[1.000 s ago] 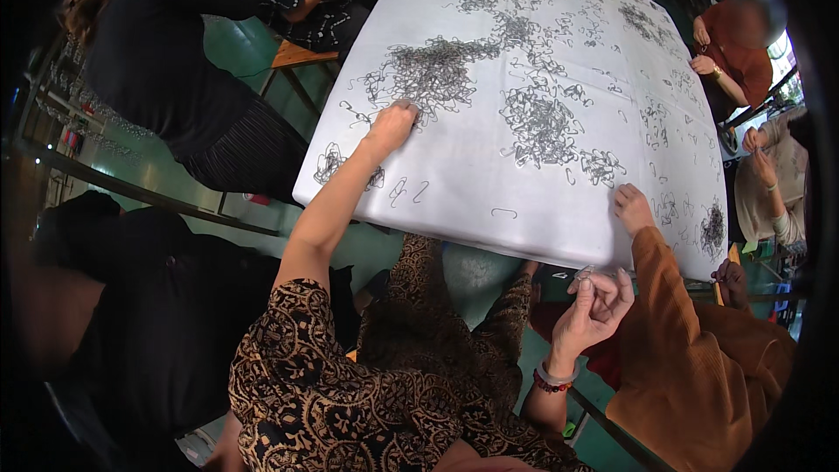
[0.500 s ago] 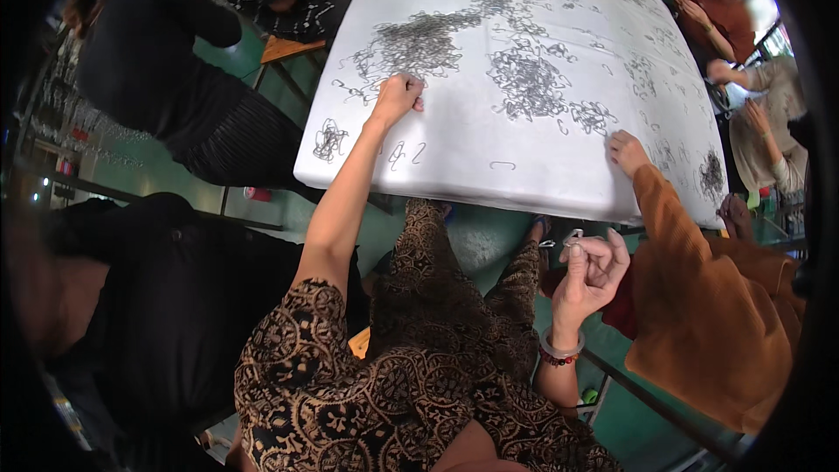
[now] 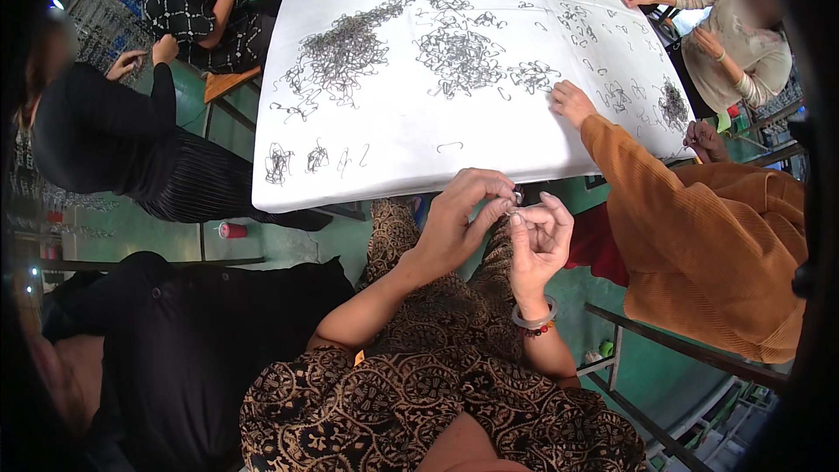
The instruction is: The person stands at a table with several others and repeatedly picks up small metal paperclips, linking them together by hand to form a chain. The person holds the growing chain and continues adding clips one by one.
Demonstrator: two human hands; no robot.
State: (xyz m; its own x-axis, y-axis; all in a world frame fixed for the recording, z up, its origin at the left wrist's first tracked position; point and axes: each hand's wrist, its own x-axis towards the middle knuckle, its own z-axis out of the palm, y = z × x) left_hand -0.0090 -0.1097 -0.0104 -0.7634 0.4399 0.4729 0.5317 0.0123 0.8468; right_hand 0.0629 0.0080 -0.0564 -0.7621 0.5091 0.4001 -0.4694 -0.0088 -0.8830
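Note:
My left hand (image 3: 465,214) and my right hand (image 3: 539,240) meet just off the near edge of the white-covered table (image 3: 402,131). The right hand, with a pale bangle and a beaded bracelet at its wrist, pinches a small shiny metal piece (image 3: 519,198) between thumb and finger. Against it, the left thumb and fingertips are pressed together; what they hold is too small to make out. Beyond the hands lies a lone bent wire hook (image 3: 450,147). Two large heaps of dark wire hooks, a left heap (image 3: 339,59) and a middle heap (image 3: 461,61), spread farther back.
Small bunches of hooks (image 3: 278,163) lie at the table's near left corner. On my right, a person's brown sleeve (image 3: 647,175) reaches over the table beside a smaller heap (image 3: 535,77). A person in black (image 3: 201,341) is close on my left. Other people work around the far sides.
My left hand has left the edge of the left heap and come back to my right hand, which still pinches the small metal piece. The view has shifted, and a second small bunch now shows near the corner.

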